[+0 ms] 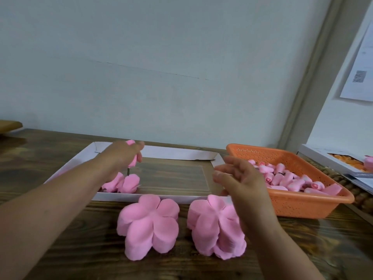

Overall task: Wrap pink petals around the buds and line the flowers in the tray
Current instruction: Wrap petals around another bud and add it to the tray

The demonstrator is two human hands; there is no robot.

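Left hand (121,154) is over the far-left part of the white tray (161,152), fingers pinched around one wrapped pink flower (132,158), short dark stem poking out below. Right hand (240,178) hovers between tray and basket, fingers loosely spread, holding nothing.

Counts:
- Flowers already in tray (121,183): 2 lying side by side at the near-left corner, just under the held one. Forearm covers part of that corner, so possibly more behind it.
- Petal stacks (149,225): 2 on the wooden table (60,154), in front of the tray's near edge. The left stack is fully visible, five-lobed; the right stack (214,227) is partly behind the right wrist.
- Orange basket (292,203): 1, right of the tray, holding a heap of pink buds (282,176). Too piled up to count, well over a dozen.
- Another white box (323,156) at far right, with orange pieces inside.
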